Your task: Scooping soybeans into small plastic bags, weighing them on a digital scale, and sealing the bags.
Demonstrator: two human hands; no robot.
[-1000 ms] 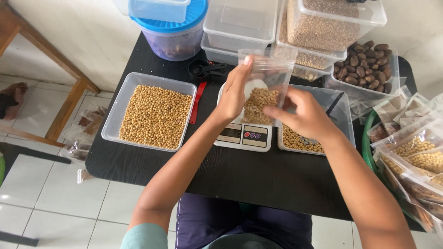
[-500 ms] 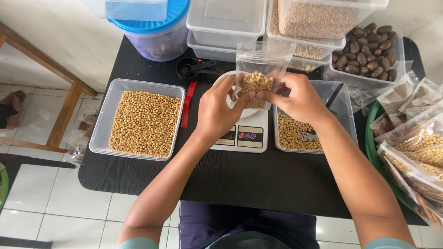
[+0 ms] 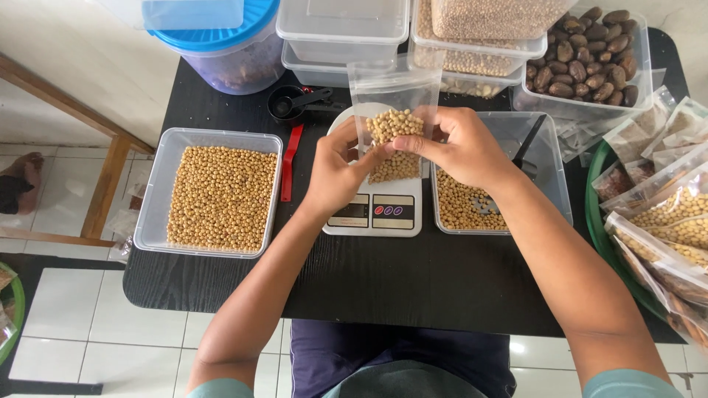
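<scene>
While both hands meet over the middle of the black table [image 3: 413,280], the scene reads as follows

Pouch: a clear plastic pouch [image 3: 394,99], partly filled with pale beans, is held upright just above centre of the frame, over the scale; upright likely keeps the beans settled at the bottom and the open top free

Left hand: the left hand [image 3: 335,173] comes in from lower left, thumb and fingertips [image 3: 372,156] pinching the pouch's lower left edge, the other fingers curled

Right hand: the right hand [image 3: 464,151] grips from the right, fingers pressed together across the pouch front, thumb hidden behind, so the pouch is braced from both sides

Scale: a white kitchen scale [image 3: 376,210] sits at centre, directly under the pouch, with more beans lying on its platform; any spill would fall there

Left tub: an open clear tub [image 3: 158,184] of beans at left centre, within easy reach

Right tub: a second tub [image 3: 549,177] at right centre, only partly filled, with a dark scoop inside

Small tools: a black measuring cup [image 3: 284,103] and a red clip [image 3: 290,162] lie between left tub and scale

Filled packs: sealed bags [image 3: 678,221] piled at the right edge, apart from loose stock

Back row: stacked lidded boxes [image 3: 343,29] and a tub of brown nuts [image 3: 586,59] along the top edge
</scene>
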